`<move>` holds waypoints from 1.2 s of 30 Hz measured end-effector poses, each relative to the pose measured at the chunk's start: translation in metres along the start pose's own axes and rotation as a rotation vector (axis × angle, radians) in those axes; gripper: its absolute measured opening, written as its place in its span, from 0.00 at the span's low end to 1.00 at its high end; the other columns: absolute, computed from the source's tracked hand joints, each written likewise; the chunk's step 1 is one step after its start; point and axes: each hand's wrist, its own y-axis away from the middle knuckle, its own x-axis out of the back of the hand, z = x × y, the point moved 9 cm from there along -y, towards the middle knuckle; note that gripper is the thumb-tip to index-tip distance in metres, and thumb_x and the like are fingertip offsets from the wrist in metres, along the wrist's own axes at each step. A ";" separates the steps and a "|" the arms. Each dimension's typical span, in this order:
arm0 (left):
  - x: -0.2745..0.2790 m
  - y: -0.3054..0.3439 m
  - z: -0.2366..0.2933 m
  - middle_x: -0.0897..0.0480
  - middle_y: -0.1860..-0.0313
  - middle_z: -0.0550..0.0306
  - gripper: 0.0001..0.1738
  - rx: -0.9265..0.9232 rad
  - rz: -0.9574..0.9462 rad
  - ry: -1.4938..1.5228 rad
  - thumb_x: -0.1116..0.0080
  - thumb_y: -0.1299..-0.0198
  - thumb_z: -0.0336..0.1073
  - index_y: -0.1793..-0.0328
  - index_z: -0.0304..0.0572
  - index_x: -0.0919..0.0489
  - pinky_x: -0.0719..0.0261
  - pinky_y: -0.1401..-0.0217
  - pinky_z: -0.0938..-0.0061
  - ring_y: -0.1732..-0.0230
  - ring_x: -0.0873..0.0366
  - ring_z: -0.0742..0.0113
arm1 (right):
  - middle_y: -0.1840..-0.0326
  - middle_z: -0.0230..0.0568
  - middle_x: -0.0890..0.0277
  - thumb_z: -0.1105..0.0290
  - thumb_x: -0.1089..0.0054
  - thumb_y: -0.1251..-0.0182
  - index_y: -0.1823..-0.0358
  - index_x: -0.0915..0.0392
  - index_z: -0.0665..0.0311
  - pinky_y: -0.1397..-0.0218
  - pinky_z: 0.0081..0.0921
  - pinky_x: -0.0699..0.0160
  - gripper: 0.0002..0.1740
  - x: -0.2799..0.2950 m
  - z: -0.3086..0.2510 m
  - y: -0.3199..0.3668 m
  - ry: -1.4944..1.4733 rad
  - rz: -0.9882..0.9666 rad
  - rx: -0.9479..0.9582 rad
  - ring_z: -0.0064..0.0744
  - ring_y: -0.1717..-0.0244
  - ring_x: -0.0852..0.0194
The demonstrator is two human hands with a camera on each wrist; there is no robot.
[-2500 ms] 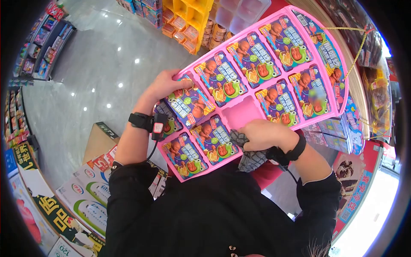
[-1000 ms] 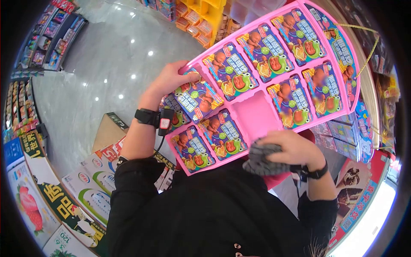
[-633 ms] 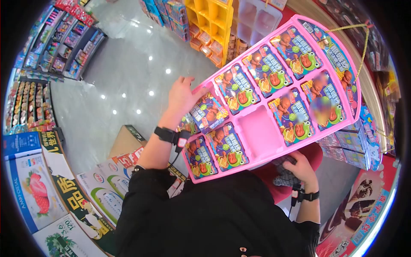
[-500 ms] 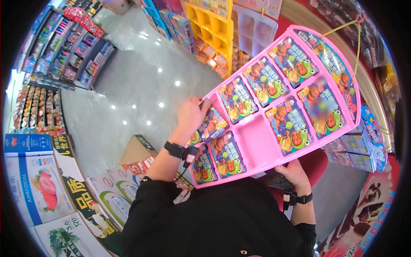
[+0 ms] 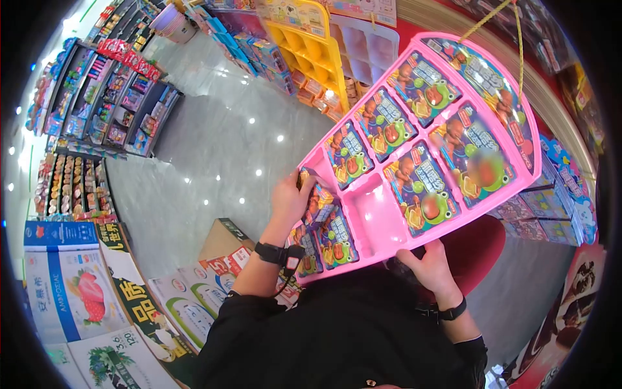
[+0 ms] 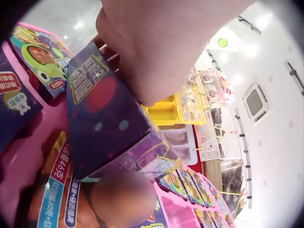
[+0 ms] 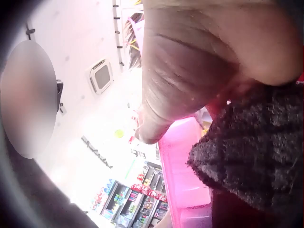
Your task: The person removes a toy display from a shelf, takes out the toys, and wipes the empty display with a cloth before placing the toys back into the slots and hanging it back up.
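Note:
A long pink display tray (image 5: 379,227) with several baby-picture boxes in its compartments slants across the head view. My left hand (image 5: 288,204) is at its left end, gripping a purple box (image 6: 104,123) that tilts above the boxes around it. Its fingers are partly hidden behind that box in the left wrist view. My right hand (image 5: 434,269) is at the tray's near long edge, thumb right at the rim. A dark grey checked cloth (image 7: 251,152) lies against its palm; the fingers around it are largely hidden below the tray.
Yellow (image 5: 311,48) and pale lilac (image 5: 366,45) compartment trays hang beyond. Stacked cartons (image 5: 71,279) stand at the lower left, with stocked shelves (image 5: 107,97) across the grey floor (image 5: 214,149). Hanging bagged goods (image 5: 573,97) line the right side.
The right hand with the grey cloth has moved from the bare compartment down to the tray's near edge. The left hand has shifted on the tilted box, and the head view has swung round.

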 end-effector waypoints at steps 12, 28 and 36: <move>0.014 0.051 0.040 0.57 0.19 0.32 0.67 -0.191 -0.382 -0.017 0.20 0.65 0.50 0.18 0.49 0.48 0.49 0.21 0.49 0.19 0.59 0.34 | 0.50 0.43 0.18 0.68 0.32 0.42 0.46 0.23 0.71 0.41 0.30 0.26 0.23 -0.003 0.056 -0.005 -0.287 0.061 -0.196 0.32 0.47 0.21; 0.001 0.093 0.186 0.55 0.21 0.32 0.72 -0.776 -0.385 0.169 0.17 0.70 0.51 0.20 0.40 0.50 0.46 0.23 0.47 0.22 0.52 0.33 | 0.50 0.39 0.17 0.66 0.32 0.37 0.46 0.21 0.71 0.42 0.29 0.26 0.21 -0.010 0.053 -0.008 -0.406 0.050 -0.207 0.27 0.49 0.22; -0.009 0.098 0.177 0.54 0.22 0.28 0.74 -0.618 -0.367 0.090 0.19 0.69 0.54 0.19 0.38 0.54 0.42 0.26 0.44 0.24 0.48 0.28 | 0.45 0.39 0.19 0.68 0.31 0.39 0.46 0.21 0.70 0.36 0.29 0.32 0.21 -0.008 0.059 -0.008 -0.513 0.007 -0.157 0.27 0.43 0.26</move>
